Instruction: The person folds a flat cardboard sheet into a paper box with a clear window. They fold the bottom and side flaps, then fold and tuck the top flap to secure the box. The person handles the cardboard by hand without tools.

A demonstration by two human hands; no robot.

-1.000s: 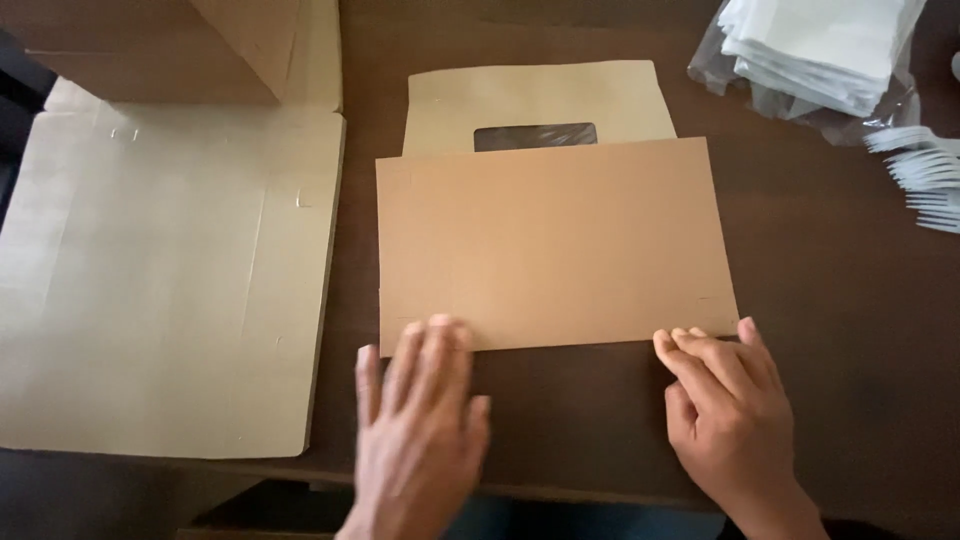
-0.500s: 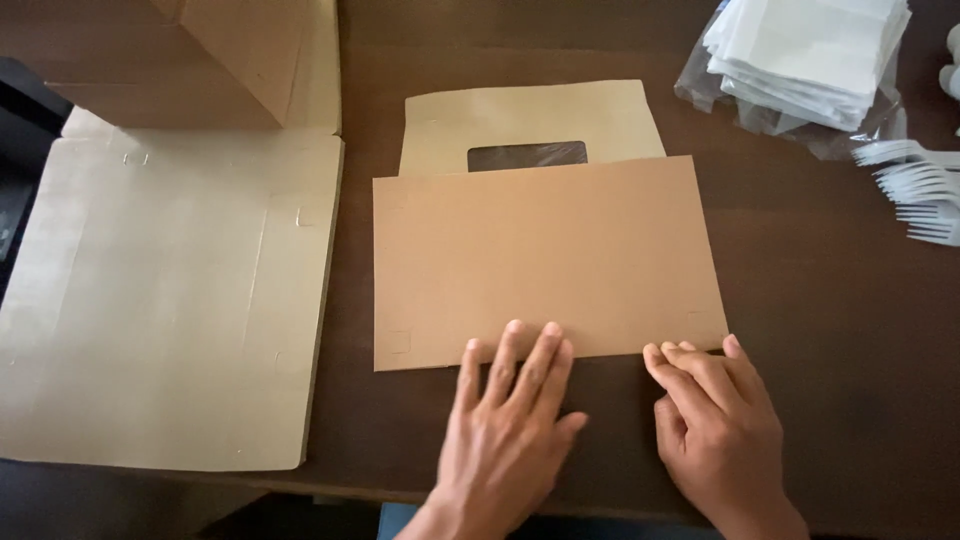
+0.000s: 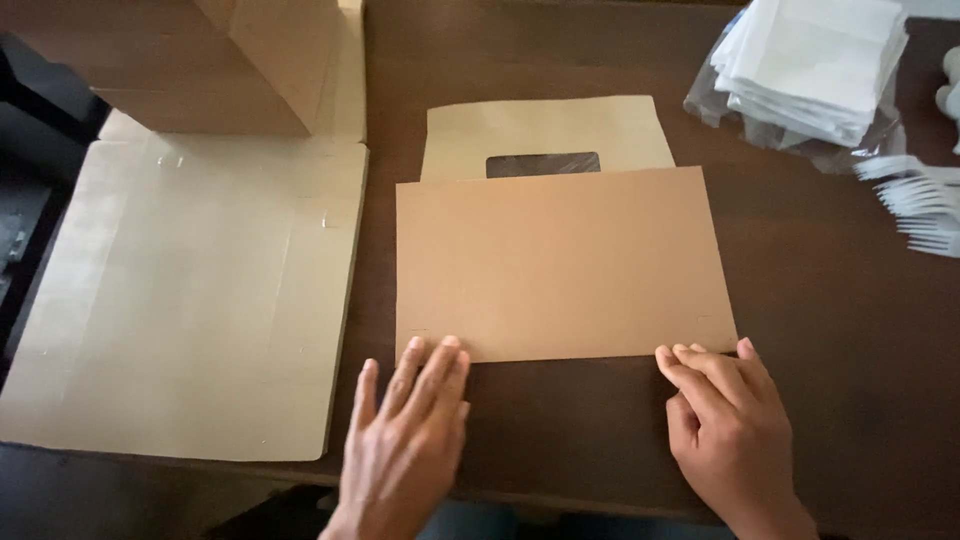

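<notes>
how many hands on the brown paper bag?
2. Left hand fingertips at the brown paper bag bottom edge, left part; right hand fingertips at its bottom right corner.

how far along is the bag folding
Done: the brown paper bag lies flat on the table, its handle flap showing above. In hand: the left hand and right hand press fingertips on its bottom edge. Left: the bag is not opened; napkins and forks sit untouched.
</notes>
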